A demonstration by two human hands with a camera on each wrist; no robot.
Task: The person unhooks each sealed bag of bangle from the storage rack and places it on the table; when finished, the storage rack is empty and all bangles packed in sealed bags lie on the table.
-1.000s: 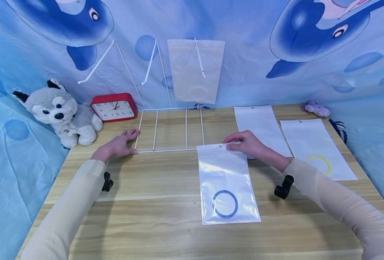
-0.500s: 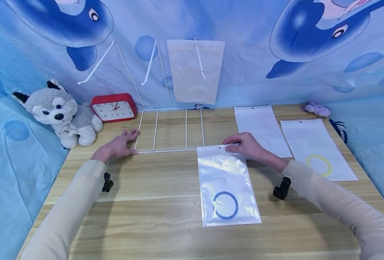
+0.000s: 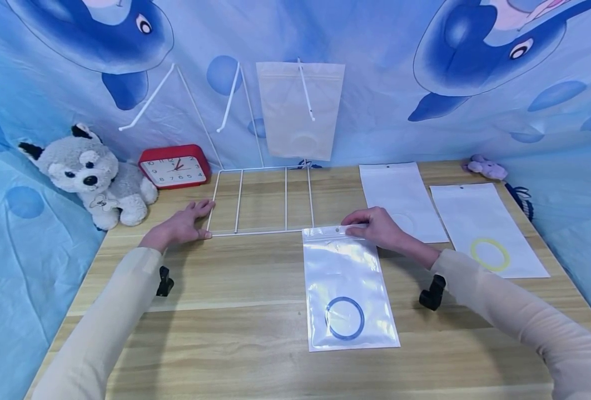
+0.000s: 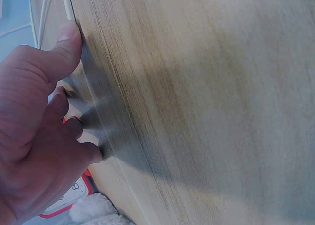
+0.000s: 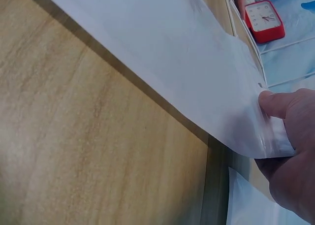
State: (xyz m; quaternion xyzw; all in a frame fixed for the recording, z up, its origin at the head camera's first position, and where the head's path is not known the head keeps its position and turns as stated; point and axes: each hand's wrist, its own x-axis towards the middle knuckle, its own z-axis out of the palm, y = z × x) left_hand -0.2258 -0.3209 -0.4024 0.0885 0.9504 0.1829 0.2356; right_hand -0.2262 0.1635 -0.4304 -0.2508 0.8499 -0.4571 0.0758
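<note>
My right hand [image 3: 375,226] pinches the top edge of a white zip-lock bag [image 3: 375,311], just right of its hang hole. Through the bag's glossy front shows a blue ring [image 3: 345,318]. In the right wrist view the thumb lies over the bag's top [image 5: 197,67]. At the left, my left hand [image 3: 182,222] rests at the front left corner of a white wire display rack [image 3: 255,233], thumb on the corner and fingers spread along the side bar. The left wrist view shows that thumb against the wire. On the rack's right hook hangs another bag [image 3: 300,116].
Two more white bags lie at the right, a plain one [image 3: 395,189] and one with a yellow ring [image 3: 520,239]. A red clock [image 3: 174,166] and a plush husky [image 3: 100,178] stand at the back left. Two other hooks jut forward from the rack. A small purple toy [image 3: 485,166] lies at the back right.
My right hand and the bag with the blue ring have shifted slightly toward the near edge. The left hand stays at the rack's corner.
</note>
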